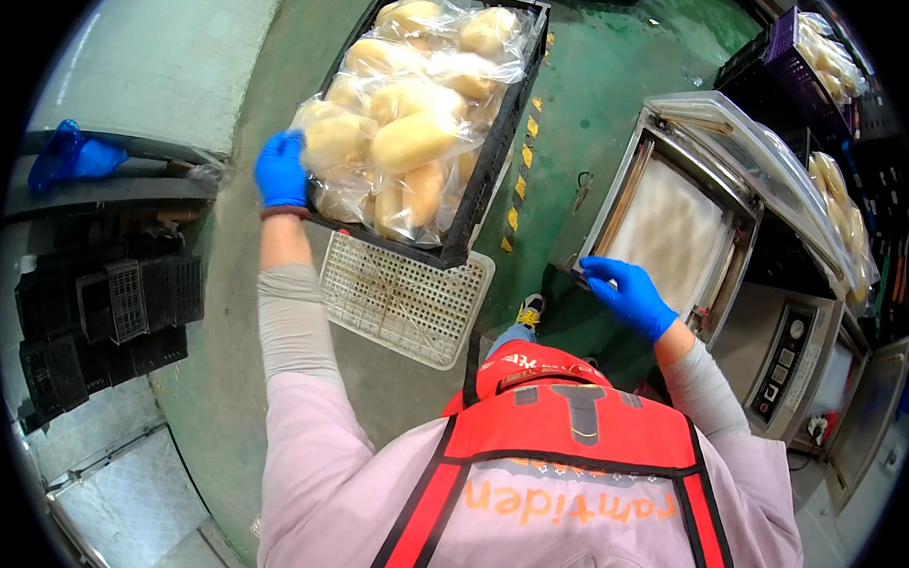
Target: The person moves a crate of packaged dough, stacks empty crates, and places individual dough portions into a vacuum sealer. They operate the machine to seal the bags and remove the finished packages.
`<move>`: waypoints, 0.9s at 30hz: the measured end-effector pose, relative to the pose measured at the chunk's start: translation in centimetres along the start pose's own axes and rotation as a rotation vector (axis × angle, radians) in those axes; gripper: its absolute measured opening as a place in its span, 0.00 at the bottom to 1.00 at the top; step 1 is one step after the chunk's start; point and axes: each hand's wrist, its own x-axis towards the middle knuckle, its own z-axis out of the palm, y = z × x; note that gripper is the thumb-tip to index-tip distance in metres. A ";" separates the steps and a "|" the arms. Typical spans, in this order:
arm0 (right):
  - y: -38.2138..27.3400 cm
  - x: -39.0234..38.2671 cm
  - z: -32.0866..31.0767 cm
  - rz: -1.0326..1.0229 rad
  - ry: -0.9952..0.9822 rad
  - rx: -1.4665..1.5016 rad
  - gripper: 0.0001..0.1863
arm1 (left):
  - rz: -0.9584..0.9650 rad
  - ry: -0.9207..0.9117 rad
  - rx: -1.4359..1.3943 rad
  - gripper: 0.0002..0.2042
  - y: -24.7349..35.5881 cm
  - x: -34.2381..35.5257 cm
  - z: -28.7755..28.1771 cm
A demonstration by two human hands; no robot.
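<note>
My left hand [282, 172], in a blue glove, is at the left side of a black crate [505, 147]. Its fingers are drawn together at the edge of a clear plastic bag [335, 138], partly blurred. Inside this and the other clear bags lie several pale yellow, oblong food pieces [414, 141]; their kind is unclear. Also gloved in blue, my right hand [630, 296] hovers by the near left corner of a vacuum sealer [673, 231] with its fingers extended and nothing in them. The sealer's clear lid [761, 163] is raised over a pale chamber bed.
A white perforated crate [405, 301] is below the black one. Stacked black baskets [125, 306] stand left. To the right are a purple crate [785, 57] with bagged food and the machine's control panel [784, 358]. Yellow-black tape [519, 187] marks the green floor.
</note>
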 end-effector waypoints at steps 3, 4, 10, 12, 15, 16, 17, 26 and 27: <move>-2.2 3.3 -1.2 -0.116 -0.024 0.012 0.15 | 0.036 -0.077 -0.118 0.08 3.0 1.4 -3.3; -2.9 4.8 -1.8 -0.208 -0.001 0.011 0.14 | 0.040 -0.128 -0.163 0.07 5.1 1.1 -3.8; -15.7 10.6 -4.5 -0.663 0.038 0.199 0.17 | 0.029 -0.410 -0.298 0.06 18.5 -4.5 -3.5; -18.9 10.0 -4.2 -0.812 0.042 0.229 0.20 | 0.000 -0.483 -0.360 0.06 21.0 -6.6 -2.4; -19.9 7.1 -4.1 -0.992 0.208 0.211 0.20 | -0.066 -0.608 -0.466 0.07 23.7 -9.3 -0.1; -19.4 6.2 -4.5 -0.991 0.212 0.171 0.19 | -0.078 -0.636 -0.528 0.07 24.3 -10.2 1.0; -18.6 5.3 -5.2 -0.991 0.221 0.132 0.19 | -0.087 -0.669 -0.587 0.07 24.8 -11.0 2.2; -14.5 -2.7 -11.8 -0.729 0.523 0.944 0.09 | 0.114 -0.987 -0.860 0.22 29.8 -15.4 11.5; -14.1 -2.8 -12.9 -0.716 0.569 0.999 0.09 | 0.188 -1.045 -1.008 0.38 28.8 -15.3 12.5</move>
